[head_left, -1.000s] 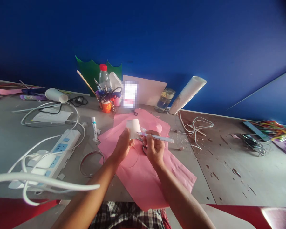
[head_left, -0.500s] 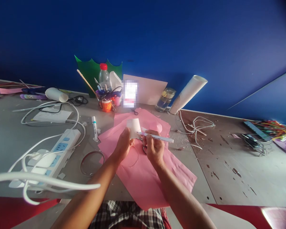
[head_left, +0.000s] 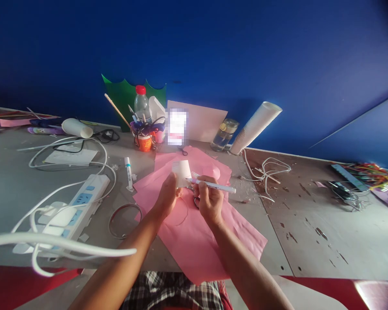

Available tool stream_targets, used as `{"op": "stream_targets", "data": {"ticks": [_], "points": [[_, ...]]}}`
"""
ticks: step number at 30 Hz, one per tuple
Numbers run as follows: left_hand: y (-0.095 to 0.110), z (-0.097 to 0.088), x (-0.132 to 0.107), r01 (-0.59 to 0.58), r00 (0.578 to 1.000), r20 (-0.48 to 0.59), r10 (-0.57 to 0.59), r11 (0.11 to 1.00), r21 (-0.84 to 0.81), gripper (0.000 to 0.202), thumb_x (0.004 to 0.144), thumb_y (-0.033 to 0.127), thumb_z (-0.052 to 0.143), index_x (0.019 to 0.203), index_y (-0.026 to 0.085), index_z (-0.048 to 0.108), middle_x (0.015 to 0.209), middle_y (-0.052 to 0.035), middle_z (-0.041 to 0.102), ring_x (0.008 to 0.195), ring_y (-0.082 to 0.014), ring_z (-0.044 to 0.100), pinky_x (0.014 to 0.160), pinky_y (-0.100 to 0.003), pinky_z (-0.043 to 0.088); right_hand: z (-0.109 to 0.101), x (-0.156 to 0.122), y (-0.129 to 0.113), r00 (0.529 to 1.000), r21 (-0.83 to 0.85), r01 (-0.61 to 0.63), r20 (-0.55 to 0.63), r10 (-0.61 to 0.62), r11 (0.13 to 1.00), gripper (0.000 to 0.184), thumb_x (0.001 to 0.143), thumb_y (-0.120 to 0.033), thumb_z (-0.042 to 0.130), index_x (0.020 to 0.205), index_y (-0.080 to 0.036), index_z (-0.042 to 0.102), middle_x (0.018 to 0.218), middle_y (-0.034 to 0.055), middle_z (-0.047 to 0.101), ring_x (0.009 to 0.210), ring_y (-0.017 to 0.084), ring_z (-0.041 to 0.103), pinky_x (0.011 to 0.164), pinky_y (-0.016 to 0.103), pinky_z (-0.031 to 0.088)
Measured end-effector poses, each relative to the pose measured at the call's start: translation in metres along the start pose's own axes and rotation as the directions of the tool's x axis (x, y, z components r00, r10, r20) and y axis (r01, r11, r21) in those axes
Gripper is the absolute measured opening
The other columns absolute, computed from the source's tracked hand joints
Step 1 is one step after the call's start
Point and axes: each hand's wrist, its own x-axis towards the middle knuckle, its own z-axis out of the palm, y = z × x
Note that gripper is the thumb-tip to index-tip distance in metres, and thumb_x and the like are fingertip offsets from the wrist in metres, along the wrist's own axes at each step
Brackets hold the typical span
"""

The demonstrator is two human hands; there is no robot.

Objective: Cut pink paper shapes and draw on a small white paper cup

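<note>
My left hand [head_left: 168,193] is closed on the lower left edge of a small white paper piece [head_left: 181,170]; whether it is flat or curved like a cup I cannot tell. In my right hand [head_left: 210,199] is a slim white marker pen [head_left: 221,187], its tip at or very near the paper's right side. Under both hands lie pink paper sheets [head_left: 197,245], with a faint curved line showing between the wrists. A dark loop, like a scissor handle [head_left: 196,202], shows beside my right fingers, partly hidden.
A white marker [head_left: 128,173], a tape roll [head_left: 125,206] and a power strip [head_left: 84,202] with looping cables lie left. Behind stand a pen cup [head_left: 145,142], a lit phone [head_left: 177,127], a glass jar [head_left: 224,135] and stacked paper cups [head_left: 257,128]. Scraps and wires lie right.
Almost nothing differs. Both hands keep their hold on the paper piece and the marker pen, with at most a tiny shift.
</note>
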Motion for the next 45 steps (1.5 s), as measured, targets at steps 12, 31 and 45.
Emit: {"op": "stream_targets", "data": {"ticks": [12, 31, 45], "points": [[0.006, 0.004, -0.004, 0.065, 0.998, 0.021, -0.064, 0.996, -0.059, 0.055, 0.086, 0.073, 0.055, 0.072, 0.021, 0.049, 0.056, 0.0051, 0.039, 0.049, -0.0092, 0.031, 0.050, -0.025, 0.031, -0.005, 0.017, 0.004, 0.980, 0.078, 0.047, -0.198, -0.031, 0.996, 0.022, 0.095, -0.036, 0.054, 0.114, -0.025, 0.056, 0.072, -0.0031, 0.065, 0.050, 0.010, 0.052, 0.052, 0.026, 0.044], [0.003, 0.000, 0.004, 0.169, 0.985, 0.010, -0.171, 0.964, -0.204, 0.065, 0.082, 0.082, 0.049, 0.070, 0.018, 0.056, 0.049, 0.0048, 0.041, 0.043, -0.0083, 0.033, 0.049, -0.025, 0.033, -0.001, 0.007, 0.010, 0.985, -0.183, 0.067, 0.169, -0.036, 0.981, 0.035, 0.082, -0.021, 0.070, 0.111, -0.024, 0.051, 0.137, 0.0162, 0.057, 0.124, 0.026, 0.061, 0.075, 0.035, 0.060], [0.004, 0.000, 0.000, 0.286, 0.941, 0.235, -0.242, 0.942, -0.175, 0.069, 0.084, 0.082, 0.044, 0.060, 0.018, 0.051, 0.041, 0.0047, 0.031, 0.040, -0.0077, 0.026, 0.045, -0.025, 0.027, -0.012, 0.032, 0.024, 0.950, 0.291, -0.309, 0.143, 0.278, 0.906, 0.040, 0.088, -0.065, 0.056, 0.100, -0.028, 0.047, 0.080, -0.0003, 0.066, 0.065, 0.017, 0.063, 0.058, 0.030, 0.052]]}}
